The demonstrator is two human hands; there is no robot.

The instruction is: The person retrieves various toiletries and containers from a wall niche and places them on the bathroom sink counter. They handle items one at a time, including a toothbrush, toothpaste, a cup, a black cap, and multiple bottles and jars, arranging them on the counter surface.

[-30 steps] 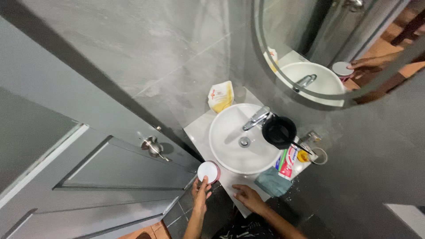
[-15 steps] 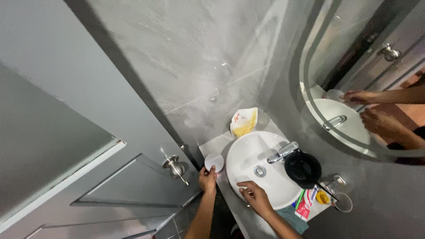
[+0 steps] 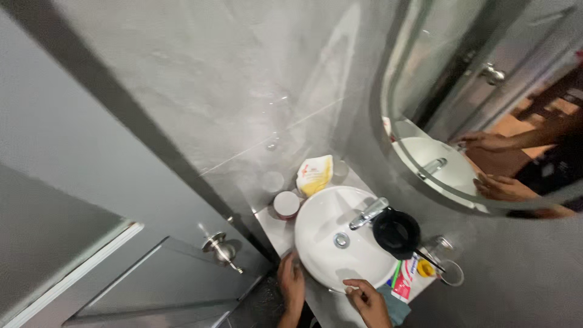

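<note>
Resting both hands at the near edge of the basin (image 3: 331, 231), we judge the step in hand to be a pause after placement: the white-lidded round jar (image 3: 286, 204) stands upright on the counter (image 3: 274, 226), beyond our left hand and apart from it, just beside the basin's far-left rim and next to a yellow-and-white pouch (image 3: 314, 174). Our left hand (image 3: 292, 282) lies flat with its fingers loosely extended, holding nothing and touching the counter edge beside the basin. Our right hand (image 3: 368, 299) sits with its fingers partly curled against the basin's near rim; we cannot tell whether anything small is pinched there. Further right of the right hand we note a black bowl-like cup (image 3: 396, 232) by the tap (image 3: 368, 212) and a toothpaste tube (image 3: 402, 280). We judge that any next move calls for lifting a hand clear of the rim before reaching across the basin.
</note>
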